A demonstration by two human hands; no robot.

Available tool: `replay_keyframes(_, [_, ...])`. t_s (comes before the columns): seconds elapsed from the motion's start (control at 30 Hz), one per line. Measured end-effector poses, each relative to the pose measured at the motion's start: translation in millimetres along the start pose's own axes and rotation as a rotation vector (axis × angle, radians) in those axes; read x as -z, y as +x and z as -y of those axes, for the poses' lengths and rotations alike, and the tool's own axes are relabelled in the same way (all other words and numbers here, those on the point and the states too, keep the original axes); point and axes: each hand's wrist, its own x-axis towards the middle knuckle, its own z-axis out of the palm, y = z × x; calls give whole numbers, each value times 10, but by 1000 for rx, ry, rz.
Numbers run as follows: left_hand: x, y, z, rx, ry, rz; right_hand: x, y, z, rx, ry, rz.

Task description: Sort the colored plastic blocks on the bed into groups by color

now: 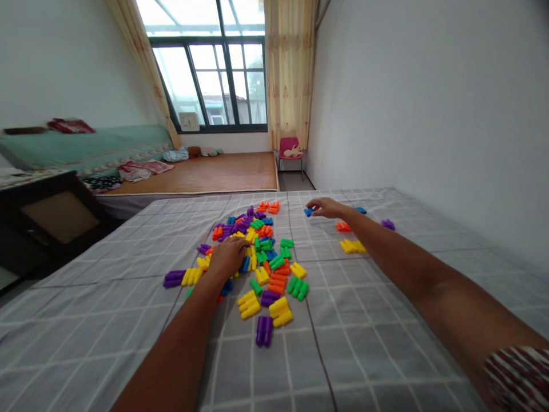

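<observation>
A heap of plastic building blocks in purple, yellow, green, orange and blue spreads over the bedsheet. My left hand [229, 254] rests on the heap's left side, fingers stretched forward over a yellow block [251, 236]; what lies under the palm is hidden. To the right and farther off, my right hand [325, 207] pinches a blue block [308, 212] at its fingertips, on or just above the sheet. Near the right forearm lie an orange block [343, 226], a yellow block [352, 246], a purple block [388, 224] and another blue block [361, 210].
The grey checked bedsheet [364, 343] covers the surface under the blocks. A white wall [429, 114] runs along the right. Beyond stand a second bed [231, 171], a pink chair [289, 144] and a window. A dark cabinet [51, 223] is at the left.
</observation>
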Motion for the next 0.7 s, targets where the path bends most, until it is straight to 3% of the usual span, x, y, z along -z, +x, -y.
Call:
replay_keyframes(0.13, [-15, 6, 18, -2, -11, -5, 273, 37, -535, -219, -184, -75])
replay_keyframes(0.27, [-25, 7, 22, -1, -14, -3, 265, 34, -819, -256, -249, -29])
replay_keyframes(0.47, [-26, 16, 16, 9, 1, 8, 184, 28, -852, -279, -279, 21])
replay_keyframes(0.7, [-6, -6, -12, 25, -1, 11, 265, -56, -739, -315, -337, -5])
